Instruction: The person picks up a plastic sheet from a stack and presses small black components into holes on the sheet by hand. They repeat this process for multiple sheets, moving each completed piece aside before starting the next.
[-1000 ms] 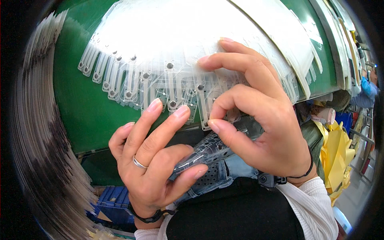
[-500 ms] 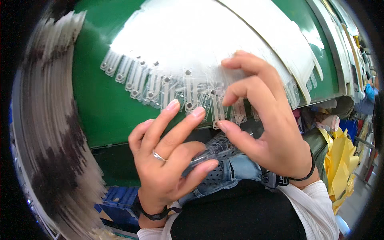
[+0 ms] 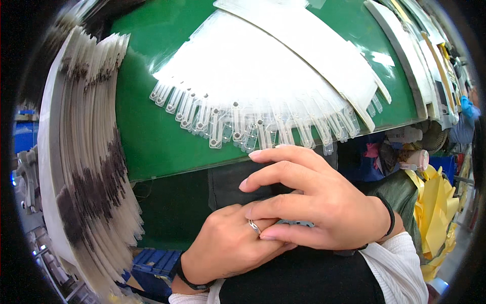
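Low in front of my body, my left hand (image 3: 235, 243) is closed, a silver ring (image 3: 254, 226) on one finger. My right hand (image 3: 316, 207) lies over it, thumb and index finger pressed together around the ringed finger, the other fingers loosely stretched out. A bit of a bluish, see-through piece (image 3: 297, 223) shows between the two hands; most of it is hidden, and I cannot tell its kind. Beyond my fingers, a fanned stack of white and clear plastic sheets (image 3: 253, 66) with narrow clear tails (image 3: 215, 129) lies on the green tabletop (image 3: 167, 152).
On the left stands a tall, curved stack of thin sheets with dark edges (image 3: 93, 152). Below it is a blue crate (image 3: 152, 268). White boards (image 3: 400, 55) lie at the right end of the table, and yellow sheets (image 3: 435, 218) hang at the lower right.
Both hands have drawn back from the clear tails toward my body and come together. My right hand now covers part of the left. The sheet stack appears lower and smaller in view.
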`<state>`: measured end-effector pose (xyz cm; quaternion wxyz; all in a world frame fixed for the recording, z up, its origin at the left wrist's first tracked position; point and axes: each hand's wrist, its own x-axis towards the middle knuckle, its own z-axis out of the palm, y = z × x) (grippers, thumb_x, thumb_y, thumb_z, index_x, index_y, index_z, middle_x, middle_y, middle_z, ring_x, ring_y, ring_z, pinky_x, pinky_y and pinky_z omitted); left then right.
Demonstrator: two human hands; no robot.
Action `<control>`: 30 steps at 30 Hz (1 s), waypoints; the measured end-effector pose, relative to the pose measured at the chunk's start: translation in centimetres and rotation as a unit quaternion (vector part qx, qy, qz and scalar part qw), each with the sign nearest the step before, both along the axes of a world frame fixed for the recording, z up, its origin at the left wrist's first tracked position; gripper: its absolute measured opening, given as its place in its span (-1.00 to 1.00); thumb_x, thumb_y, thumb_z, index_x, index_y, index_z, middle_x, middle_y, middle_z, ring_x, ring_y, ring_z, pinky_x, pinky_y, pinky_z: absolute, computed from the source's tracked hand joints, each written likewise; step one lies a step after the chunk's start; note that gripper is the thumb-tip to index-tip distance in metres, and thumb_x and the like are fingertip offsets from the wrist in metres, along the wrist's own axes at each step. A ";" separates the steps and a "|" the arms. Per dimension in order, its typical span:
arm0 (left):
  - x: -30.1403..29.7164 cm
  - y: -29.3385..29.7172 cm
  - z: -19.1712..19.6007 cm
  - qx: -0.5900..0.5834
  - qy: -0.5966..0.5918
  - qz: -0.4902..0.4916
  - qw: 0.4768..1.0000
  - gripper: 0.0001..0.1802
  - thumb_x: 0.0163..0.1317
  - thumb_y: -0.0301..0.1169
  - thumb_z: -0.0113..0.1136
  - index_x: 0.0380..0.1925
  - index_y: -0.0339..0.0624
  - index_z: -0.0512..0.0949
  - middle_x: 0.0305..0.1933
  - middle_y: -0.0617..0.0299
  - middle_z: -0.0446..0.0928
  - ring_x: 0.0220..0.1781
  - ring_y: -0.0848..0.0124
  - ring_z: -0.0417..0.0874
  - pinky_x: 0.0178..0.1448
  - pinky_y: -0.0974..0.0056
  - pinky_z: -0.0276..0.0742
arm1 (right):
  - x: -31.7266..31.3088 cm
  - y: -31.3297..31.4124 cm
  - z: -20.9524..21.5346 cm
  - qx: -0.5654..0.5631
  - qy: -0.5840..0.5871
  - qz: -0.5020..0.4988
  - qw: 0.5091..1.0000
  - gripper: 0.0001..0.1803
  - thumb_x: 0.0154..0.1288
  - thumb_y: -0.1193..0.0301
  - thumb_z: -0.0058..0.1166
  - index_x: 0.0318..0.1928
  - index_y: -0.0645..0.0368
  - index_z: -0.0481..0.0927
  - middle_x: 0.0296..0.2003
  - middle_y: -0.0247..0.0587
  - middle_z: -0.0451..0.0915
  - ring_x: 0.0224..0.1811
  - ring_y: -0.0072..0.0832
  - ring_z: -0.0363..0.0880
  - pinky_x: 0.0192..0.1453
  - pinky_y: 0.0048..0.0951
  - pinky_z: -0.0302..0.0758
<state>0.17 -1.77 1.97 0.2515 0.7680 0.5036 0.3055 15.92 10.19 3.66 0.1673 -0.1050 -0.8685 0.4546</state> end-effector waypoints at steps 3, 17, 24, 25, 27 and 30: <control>0.6 -0.2 0.1 -0.011 -0.017 -0.006 1.000 -0.77 -0.01 -0.26 0.42 -0.42 -0.09 0.60 -0.28 0.22 0.60 -0.32 0.31 0.66 -0.30 0.27 0.59 | 0.5 -0.3 -0.1 -0.021 0.000 0.011 1.000 -0.72 0.04 0.41 0.36 -0.18 0.12 0.67 0.04 -0.19 0.55 0.28 -0.03 0.37 0.26 -0.03 0.33; 0.6 0.4 -0.2 -0.082 -0.092 -0.082 0.989 -0.75 0.08 -0.23 0.39 -0.33 -0.13 0.66 -0.20 0.08 0.60 -0.15 0.10 0.66 -0.08 0.14 0.60 | 1.8 -0.6 -0.8 0.188 0.050 -0.007 0.981 -0.72 0.10 0.36 0.30 -0.16 0.14 0.67 0.01 -0.27 0.60 0.24 -0.10 0.45 0.22 -0.03 0.37; 0.0 0.2 -0.6 -0.025 -0.176 0.145 0.973 -0.74 0.00 -0.34 0.46 -0.37 -0.28 0.67 0.00 -0.09 0.63 -0.26 0.25 0.74 -0.18 0.28 0.66 | 4.5 -0.7 0.7 0.005 0.045 -0.098 0.994 -0.57 0.04 0.32 0.40 -0.07 0.17 0.60 0.03 -0.08 0.57 0.12 -0.09 0.53 0.15 -0.15 0.47; 0.3 0.3 -0.5 -0.020 -0.195 0.168 0.966 -0.74 0.02 -0.35 0.45 -0.37 -0.30 0.67 -0.05 -0.11 0.64 -0.25 0.25 0.74 -0.18 0.29 0.66 | 4.4 -1.1 0.9 -0.005 0.053 -0.099 0.994 -0.53 0.00 0.33 0.41 -0.05 0.18 0.58 0.01 -0.09 0.56 0.08 -0.12 0.54 0.13 -0.17 0.46; 0.9 0.7 -0.8 -0.003 -0.210 0.168 0.963 -0.72 0.06 -0.31 0.44 -0.37 -0.32 0.67 -0.11 -0.11 0.66 -0.24 0.24 0.75 -0.17 0.28 0.65 | 3.9 -1.9 0.5 0.056 0.057 -0.114 0.990 -0.53 0.00 0.36 0.39 -0.04 0.18 0.57 -0.04 -0.14 0.57 -0.01 -0.20 0.59 0.03 -0.24 0.50; 1.2 0.4 -1.3 0.003 -0.250 0.172 0.953 -0.66 0.11 -0.22 0.41 -0.37 -0.35 0.67 -0.18 -0.10 0.68 -0.23 0.20 0.75 -0.14 0.25 0.65 | 3.8 -1.6 -0.1 0.083 0.053 -0.119 0.988 -0.55 0.00 0.38 0.37 -0.05 0.18 0.58 -0.11 -0.18 0.59 -0.14 -0.27 0.61 -0.10 -0.30 0.51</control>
